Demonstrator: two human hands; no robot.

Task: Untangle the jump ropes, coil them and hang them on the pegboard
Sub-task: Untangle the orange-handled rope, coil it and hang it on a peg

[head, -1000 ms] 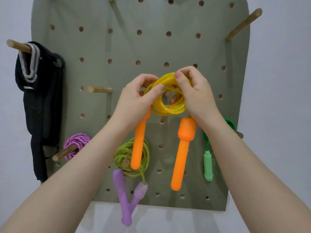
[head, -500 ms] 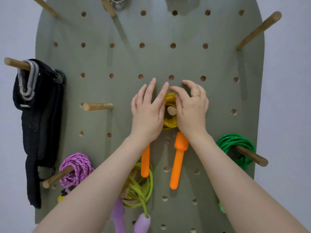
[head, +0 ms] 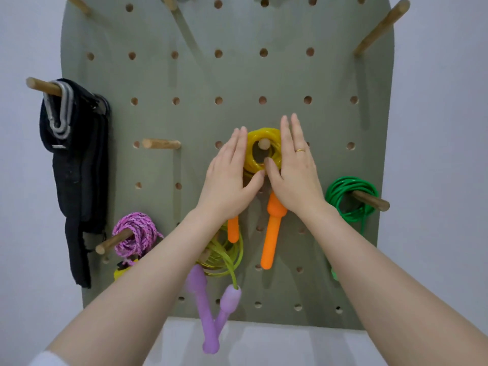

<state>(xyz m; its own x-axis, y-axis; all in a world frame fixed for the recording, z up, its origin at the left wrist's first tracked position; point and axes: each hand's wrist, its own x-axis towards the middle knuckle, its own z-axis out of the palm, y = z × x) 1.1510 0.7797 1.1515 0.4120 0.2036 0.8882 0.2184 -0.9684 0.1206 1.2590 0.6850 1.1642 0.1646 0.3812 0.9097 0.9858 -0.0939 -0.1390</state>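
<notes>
A yellow coiled jump rope [head: 257, 138] hangs on a wooden peg [head: 263, 143] in the middle of the green pegboard [head: 200, 75]. Its two orange handles [head: 272, 233] dangle below. My left hand [head: 229, 178] lies flat at the coil's left side, fingers straight, thumb touching the coil's bottom. My right hand [head: 293, 165] lies flat at its right side, fingers straight, thumb at the coil's lower edge. Neither hand grips the rope. A pink rope coil [head: 137, 236], a lime rope with purple handles [head: 224, 299] and a green rope coil [head: 348, 196] hang on lower pegs.
Black straps with grey carabiners [head: 76, 154] hang from a peg at the left. A bare peg [head: 161, 143] sticks out left of the yellow coil; another [head: 380, 25] at the top right. A white wall surrounds the board.
The yellow coil went from held in front of the board onto the centre peg. Both hands let go and spread flat on either side of it.
</notes>
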